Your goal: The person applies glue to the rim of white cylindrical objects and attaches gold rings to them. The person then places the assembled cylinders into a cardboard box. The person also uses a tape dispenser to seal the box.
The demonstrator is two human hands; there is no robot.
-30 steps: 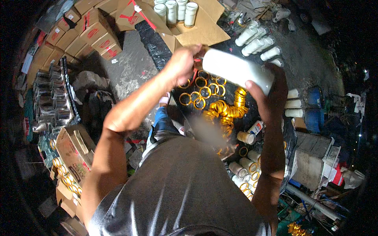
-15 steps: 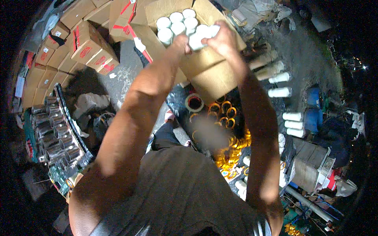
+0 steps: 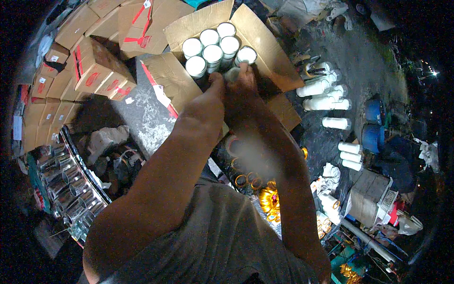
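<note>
An open cardboard box [image 3: 198, 21] holds several white cylinders [image 3: 212, 53] with clear walls and round white tops, standing upright. My right hand [image 3: 242, 81] reaches into the box's near right part, its fingertips against the near edge of one cylinder [image 3: 247, 56]. Beside it, my left hand [image 3: 216, 85] is curled, thumb up, its other fingers hidden. A shaded pale cylinder top [image 3: 231, 75] shows between both hands; the rest of it is covered.
Closed cardboard boxes [image 3: 101, 71] are stacked at the left. Clear tubes [image 3: 71, 182] lie in a rack at lower left. More white cylinders [image 3: 326, 104] lie on dark sheeting to the right. Gold rings [image 3: 269, 201] are heaped below my right forearm. A grey crate [image 3: 369, 189] stands at right.
My hands have come closer together and lower into the box. The white cylinders held between them before are now down inside or hidden. The view has shifted a little.
</note>
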